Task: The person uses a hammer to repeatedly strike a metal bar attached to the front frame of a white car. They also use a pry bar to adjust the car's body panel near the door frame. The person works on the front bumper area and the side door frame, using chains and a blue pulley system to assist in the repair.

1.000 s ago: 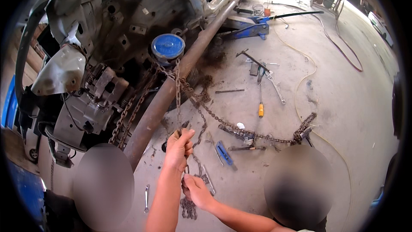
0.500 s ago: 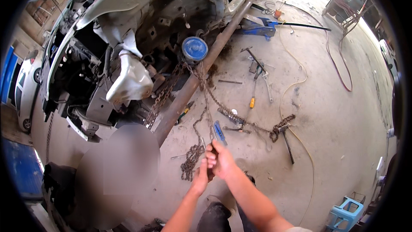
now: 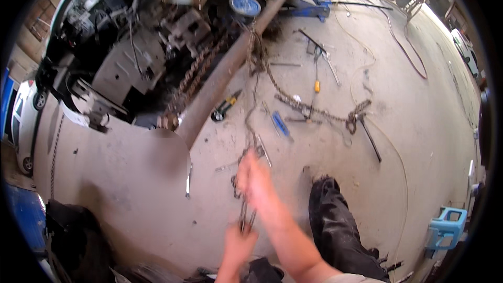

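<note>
A thin chain [image 3: 250, 120] runs down from the round blue chain hoist [image 3: 245, 5] beside the stripped car body. My right hand [image 3: 252, 178] is closed around this chain, smeared by motion. Nearer to me, my left hand [image 3: 241, 240] is closed on chain strands that stretch up toward the right hand. Part of the chain bunches up behind the right hand. A blue-handled tool [image 3: 280, 123] lies on the floor just beyond it.
A rusty pipe [image 3: 215, 78] slants along the car body [image 3: 123, 71]. Pliers [image 3: 226, 106], a hammer [image 3: 371, 139], a heavy rusty chain [image 3: 314, 109] and a yellow-handled screwdriver [image 3: 317, 86] lie on the floor. A blue floor jack [image 3: 309, 10] and light-blue stool [image 3: 446, 228] stand right. A blurred patch hides some floor.
My hands, close together before, are now apart, the left drawn back toward me and the right farther forward. The view has tipped down, and my dark-trousered leg shows at right.
</note>
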Demonstrator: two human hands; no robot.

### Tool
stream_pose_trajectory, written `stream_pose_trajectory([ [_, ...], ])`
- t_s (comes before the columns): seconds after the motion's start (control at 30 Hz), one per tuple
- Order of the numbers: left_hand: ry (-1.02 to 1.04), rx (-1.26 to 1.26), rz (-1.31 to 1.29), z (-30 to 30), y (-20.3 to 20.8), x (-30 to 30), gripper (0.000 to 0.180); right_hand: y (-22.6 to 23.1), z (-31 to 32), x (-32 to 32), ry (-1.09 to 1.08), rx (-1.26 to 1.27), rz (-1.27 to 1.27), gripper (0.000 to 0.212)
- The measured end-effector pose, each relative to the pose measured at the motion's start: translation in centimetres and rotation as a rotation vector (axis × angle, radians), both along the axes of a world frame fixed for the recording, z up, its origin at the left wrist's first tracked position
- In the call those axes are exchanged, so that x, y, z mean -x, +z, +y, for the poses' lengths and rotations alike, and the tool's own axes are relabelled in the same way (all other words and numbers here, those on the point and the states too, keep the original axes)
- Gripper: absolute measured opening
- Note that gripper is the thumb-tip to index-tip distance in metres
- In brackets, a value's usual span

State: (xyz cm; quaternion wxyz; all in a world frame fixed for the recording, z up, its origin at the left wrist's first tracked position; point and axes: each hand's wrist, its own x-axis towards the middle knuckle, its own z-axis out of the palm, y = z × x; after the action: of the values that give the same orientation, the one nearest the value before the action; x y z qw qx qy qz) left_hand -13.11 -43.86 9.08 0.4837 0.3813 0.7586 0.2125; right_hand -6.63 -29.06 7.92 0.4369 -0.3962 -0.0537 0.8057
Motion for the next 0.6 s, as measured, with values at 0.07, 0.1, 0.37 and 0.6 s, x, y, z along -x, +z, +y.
stream_pose_trajectory([
  [0.07, -0.002, 0.060, 0.028, -10.4, 1.4, 2.1, 0.036, 0.7, -10.3, 1.8, 0.026, 0.113, 0.079, 0.045],
  [0.1, 0.080, 0.063, -0.021, -14.3, 3.6, 2.7, 0.010, 1.8, -14.9, 2.7, 0.094, 0.097, -0.147, 0.046],
  [0.37, 0.148, 0.174, -0.278, -17.5, -4.3, 7.0, 0.036, -2.5, -28.3, 1.2, 0.051, 0.259, -0.005, 0.041],
  [0.6, 0.321, -0.060, -0.782, 19.9, 4.5, -0.1, 0.065, -2.5, -28.3, -3.7, 0.459, -0.492, -0.463, 0.052],
])
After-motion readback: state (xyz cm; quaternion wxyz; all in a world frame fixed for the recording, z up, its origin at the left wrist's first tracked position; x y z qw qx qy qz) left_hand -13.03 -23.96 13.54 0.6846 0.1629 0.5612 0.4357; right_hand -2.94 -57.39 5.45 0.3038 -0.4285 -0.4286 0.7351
